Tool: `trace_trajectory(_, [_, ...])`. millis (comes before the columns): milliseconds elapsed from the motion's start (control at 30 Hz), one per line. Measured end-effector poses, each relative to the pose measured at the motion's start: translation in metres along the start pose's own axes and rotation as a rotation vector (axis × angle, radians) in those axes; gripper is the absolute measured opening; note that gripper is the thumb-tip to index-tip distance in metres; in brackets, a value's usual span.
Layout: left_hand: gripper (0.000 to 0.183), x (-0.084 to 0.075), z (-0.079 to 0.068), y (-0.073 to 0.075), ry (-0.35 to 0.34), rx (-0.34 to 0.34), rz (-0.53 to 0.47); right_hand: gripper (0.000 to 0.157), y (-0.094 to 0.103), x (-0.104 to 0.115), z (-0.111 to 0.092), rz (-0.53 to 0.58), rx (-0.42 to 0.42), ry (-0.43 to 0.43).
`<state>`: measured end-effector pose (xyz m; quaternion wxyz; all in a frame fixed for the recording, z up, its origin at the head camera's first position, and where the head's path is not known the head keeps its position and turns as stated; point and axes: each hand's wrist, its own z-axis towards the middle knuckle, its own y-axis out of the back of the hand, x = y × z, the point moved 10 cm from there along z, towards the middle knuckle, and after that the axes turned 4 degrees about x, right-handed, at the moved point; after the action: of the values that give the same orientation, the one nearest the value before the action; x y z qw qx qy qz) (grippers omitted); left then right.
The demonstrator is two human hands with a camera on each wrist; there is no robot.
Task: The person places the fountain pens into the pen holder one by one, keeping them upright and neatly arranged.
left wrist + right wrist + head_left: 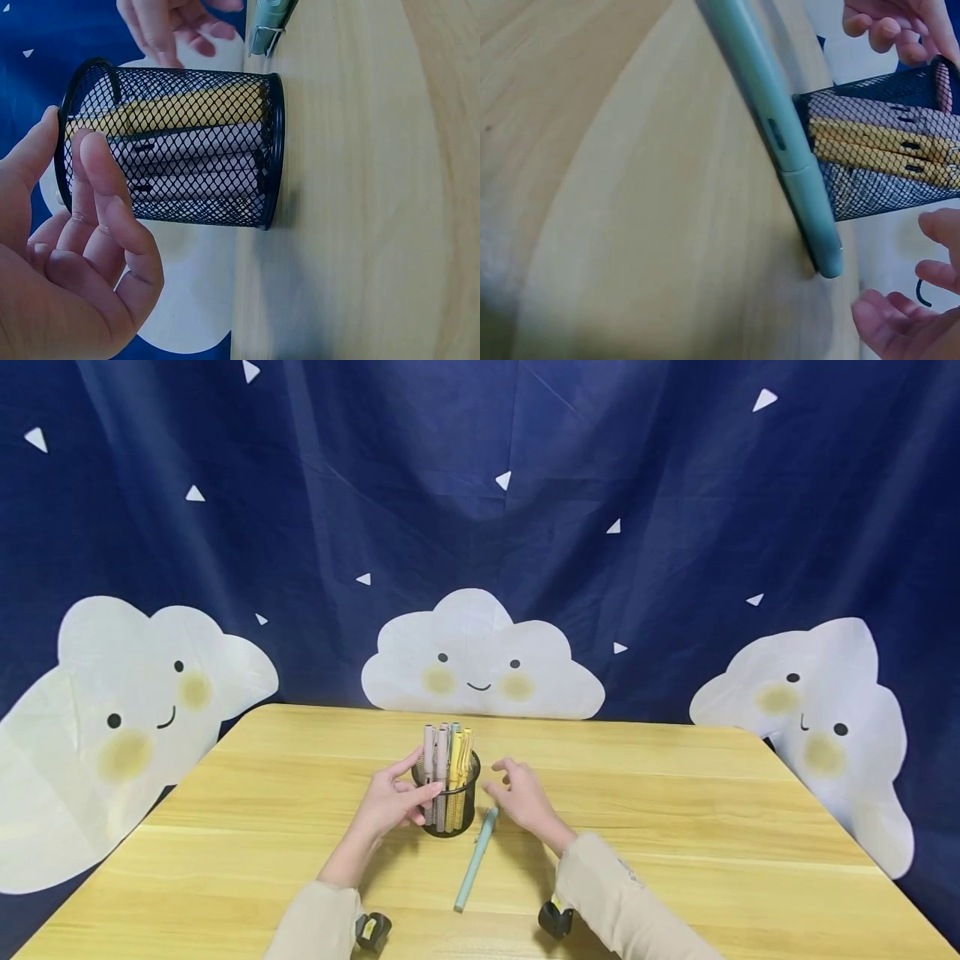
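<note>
A round black mesh pen holder (470, 802) stands upright on the table with several capped pens in it, lilac pens (441, 758) at the left and yellow pens (456, 762) at the right. My left hand (386, 803) holds the holder by its left side, thumb across the near side and forefinger at the rim. A single pale green pen (476, 862) lies on the wood in front, its clip toward the holder in the left wrist view. My right hand (527, 800) hovers just right of the holder, by the pen's far end, fingers loosely bent and nothing in them.
The light wooden table (675, 827) reaches back to a dark blue curtain (480, 510) with white smiling clouds (480, 643). Black wrist devices (555, 918) hang at both beige sleeves (622, 893), low over the near part of the table.
</note>
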<state>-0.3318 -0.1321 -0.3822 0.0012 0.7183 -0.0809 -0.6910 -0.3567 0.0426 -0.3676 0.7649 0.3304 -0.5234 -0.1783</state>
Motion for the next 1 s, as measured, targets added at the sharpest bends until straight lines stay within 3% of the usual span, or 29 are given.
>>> trace_trajectory(133, [0.074,0.0,0.0,0.0,0.001,-0.001,0.0,0.038,-0.008,-0.005,-0.003,0.002,0.066,-0.018])
trace_trajectory(667, [0.075,-0.001,-0.002,-0.001,0.011,-0.007,-0.007,0.058,-0.032,-0.033,-0.023,0.387,0.289,-0.256])
trace_trajectory(800, [0.074,-0.001,-0.002,-0.001,0.006,-0.005,-0.006,0.063,-0.037,-0.035,-0.026,0.452,0.315,-0.304])
trace_trajectory(1000, [0.074,-0.001,-0.001,-0.001,-0.001,-0.009,0.002,0.063,-0.041,-0.036,-0.028,0.453,0.319,-0.338])
